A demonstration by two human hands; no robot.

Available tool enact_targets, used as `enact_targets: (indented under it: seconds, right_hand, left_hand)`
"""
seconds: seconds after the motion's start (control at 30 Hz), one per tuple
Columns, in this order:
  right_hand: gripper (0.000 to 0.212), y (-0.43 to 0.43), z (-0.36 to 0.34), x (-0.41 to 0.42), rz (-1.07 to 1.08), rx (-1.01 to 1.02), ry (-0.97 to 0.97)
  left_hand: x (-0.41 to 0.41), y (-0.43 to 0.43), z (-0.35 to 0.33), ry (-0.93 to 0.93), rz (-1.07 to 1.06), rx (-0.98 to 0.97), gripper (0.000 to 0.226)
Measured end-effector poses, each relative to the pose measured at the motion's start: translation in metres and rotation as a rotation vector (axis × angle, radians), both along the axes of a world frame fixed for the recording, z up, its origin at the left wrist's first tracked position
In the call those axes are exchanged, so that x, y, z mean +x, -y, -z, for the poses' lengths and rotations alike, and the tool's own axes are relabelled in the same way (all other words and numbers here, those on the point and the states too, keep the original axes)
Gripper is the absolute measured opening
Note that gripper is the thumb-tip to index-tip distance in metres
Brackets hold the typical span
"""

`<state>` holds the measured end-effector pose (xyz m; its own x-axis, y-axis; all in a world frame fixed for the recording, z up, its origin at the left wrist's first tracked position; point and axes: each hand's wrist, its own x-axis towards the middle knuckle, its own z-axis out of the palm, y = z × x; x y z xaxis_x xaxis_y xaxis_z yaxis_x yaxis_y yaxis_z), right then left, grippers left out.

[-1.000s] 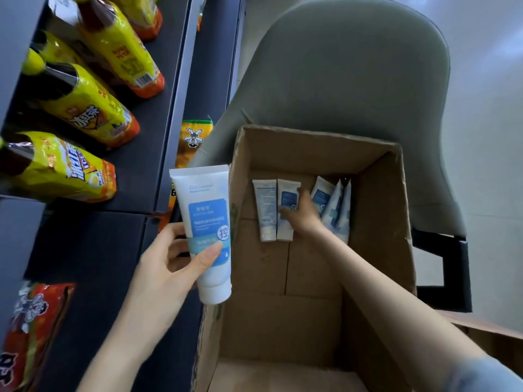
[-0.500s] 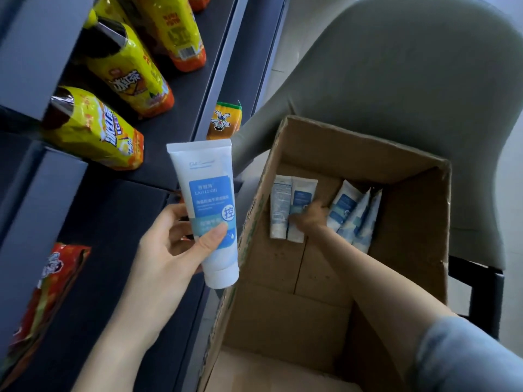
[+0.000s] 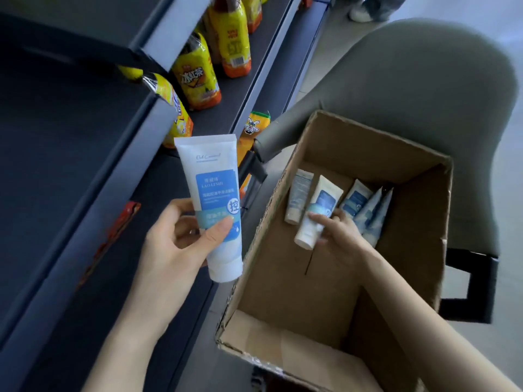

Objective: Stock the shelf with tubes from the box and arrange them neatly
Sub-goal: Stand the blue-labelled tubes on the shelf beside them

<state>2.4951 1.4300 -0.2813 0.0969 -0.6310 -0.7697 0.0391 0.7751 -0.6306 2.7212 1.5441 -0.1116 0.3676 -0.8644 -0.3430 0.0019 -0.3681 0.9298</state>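
My left hand (image 3: 175, 244) grips a white tube with a blue label (image 3: 213, 199), cap end down, above the dark shelf (image 3: 70, 154) beside the box. The open cardboard box (image 3: 373, 148) stands on a grey chair to the right. Inside it my right hand (image 3: 336, 230) pinches a second white and blue tube (image 3: 318, 215), lifted at a slant off the box floor. Another tube (image 3: 298, 198) lies to its left. Three more tubes (image 3: 368, 207) lean in the far right corner.
Yellow bottled drinks (image 3: 198, 77) lie on the upper shelf level at the top left. A yellow snack bag (image 3: 254, 128) sits at the shelf edge, and a red packet (image 3: 113, 233) lies on the lower shelf. The grey chair (image 3: 410, 89) backs the box.
My right hand has closed on one of the two flat-lying tubes and pulled it toward me at a slant. The view swung right and closer; my left hand keeps its tube.
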Motion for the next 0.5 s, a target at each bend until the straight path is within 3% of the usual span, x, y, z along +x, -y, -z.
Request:
enact_targets:
  seconds: [0.13,0.33,0.5]
  right_hand:
    - [0.057,-0.043,-0.071,0.003,-0.017,-0.106,0.250]
    - [0.042,-0.104,-0.173,0.030,-0.140,-0.197,0.544]
    - [0.038,-0.143,-0.246,0.058,-0.281,-0.306,0.617]
  left_hand:
    - [0.003,-0.049,-0.031,0.089,-0.086,-0.025,0.033]
    - [0.008,-0.117,-0.102,0.183,-0.183,-0.131,0.031]
    - [0.013,-0.170,-0.158,0.272,-0.256,-0.233,0.029]
